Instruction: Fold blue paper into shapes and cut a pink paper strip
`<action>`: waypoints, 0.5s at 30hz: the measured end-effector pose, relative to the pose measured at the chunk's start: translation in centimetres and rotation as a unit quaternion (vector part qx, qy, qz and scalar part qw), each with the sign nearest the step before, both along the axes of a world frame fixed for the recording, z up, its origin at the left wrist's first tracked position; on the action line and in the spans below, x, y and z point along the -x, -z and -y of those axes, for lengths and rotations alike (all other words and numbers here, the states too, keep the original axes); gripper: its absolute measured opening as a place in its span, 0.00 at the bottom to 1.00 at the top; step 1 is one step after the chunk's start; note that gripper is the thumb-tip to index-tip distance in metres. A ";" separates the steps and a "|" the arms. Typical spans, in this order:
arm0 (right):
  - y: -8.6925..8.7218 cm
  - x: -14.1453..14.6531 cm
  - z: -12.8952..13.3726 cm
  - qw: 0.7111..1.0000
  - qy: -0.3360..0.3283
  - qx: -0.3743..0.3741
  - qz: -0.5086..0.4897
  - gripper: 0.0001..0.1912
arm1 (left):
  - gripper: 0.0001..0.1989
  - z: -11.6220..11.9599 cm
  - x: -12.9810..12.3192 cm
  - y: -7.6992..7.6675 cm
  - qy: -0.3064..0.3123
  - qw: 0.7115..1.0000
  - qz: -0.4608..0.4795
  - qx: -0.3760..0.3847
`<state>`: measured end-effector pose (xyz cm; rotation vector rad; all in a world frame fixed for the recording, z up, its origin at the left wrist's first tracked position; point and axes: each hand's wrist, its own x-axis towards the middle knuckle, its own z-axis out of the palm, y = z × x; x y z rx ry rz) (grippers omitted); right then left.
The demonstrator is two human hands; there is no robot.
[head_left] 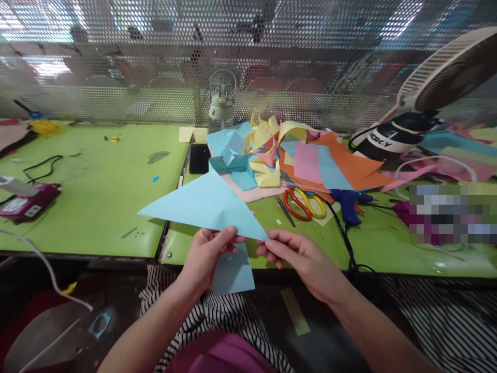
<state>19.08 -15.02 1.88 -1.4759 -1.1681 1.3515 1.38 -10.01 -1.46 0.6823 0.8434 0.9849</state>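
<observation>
A light blue sheet of paper [202,202], folded into a large triangle, is held up over the table's front edge. A rectangular strip of the same blue [233,272] hangs below it; whether the two are one piece is hidden by my fingers. My left hand [213,248] pinches the lower edge of the triangle, thumb on top. At the right-hand corner, the thumb and fingers of my right hand [285,248] close on the paper's tip. Just beyond lie scissors with red and yellow handles [305,203] and a thin dark tool [286,211].
Behind the paper are folded paper pieces [267,173], coloured sheets [322,160], a phone [199,158] and a green bottle [221,109]. A blue glue gun [349,204], a black bottle [396,134] and a fan [450,72] stand right. A power strip [29,202] lies left.
</observation>
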 end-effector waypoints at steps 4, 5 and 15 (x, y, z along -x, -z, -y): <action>0.2 -0.3 0.4 1.000 -0.006 -0.007 0.019 0.10 | 0.12 -0.1 0.1 0.3 -0.010 1.000 0.027 0.009; 0.2 -0.4 0.4 1.000 -0.006 -0.010 0.022 0.10 | 0.12 -0.1 0.1 0.3 -0.011 0.999 0.031 0.013; 0.1 -0.5 0.3 0.999 0.034 -0.035 0.008 0.18 | 0.17 -0.1 0.2 0.1 -0.011 0.995 0.080 0.055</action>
